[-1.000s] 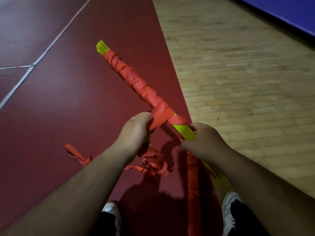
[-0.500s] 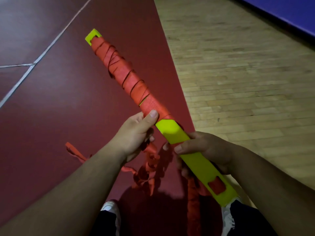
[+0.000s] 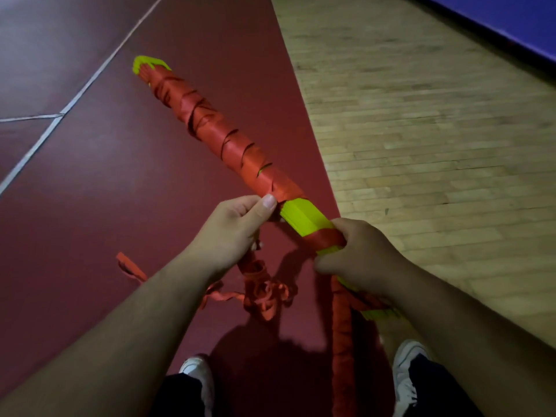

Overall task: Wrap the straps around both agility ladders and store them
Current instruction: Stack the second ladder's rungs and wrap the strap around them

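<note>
The ladder (image 3: 304, 216), a stack of yellow-green rungs, is held in the air as a slanting bundle from the upper left down to the lower right, above the red floor (image 3: 90, 206). Red strap (image 3: 216, 127) is wound in many turns over its far part, leaving a yellow tip bare at the far end and a bare yellow band between the hands. The left hand (image 3: 234, 233) has its grip clamped at the near edge of the wound part, thumb (image 3: 268, 202) pressed on the strap there. The right hand (image 3: 364, 254) has its grip curled round the bundle, just beside one more turn of strap. Loose strap drops from under the left hand to a tangled heap (image 3: 264, 299) on the floor. A long red length (image 3: 341, 341) runs down below the right hand; whether it is strap alone or a second ladder cannot be told. Two white shoes (image 3: 197, 370) show at the bottom. A white line (image 3: 90, 82) crosses the red floor, wood boards (image 3: 436, 130) lie to the right, and a blue wall (image 3: 511, 19) stands beyond.
</note>
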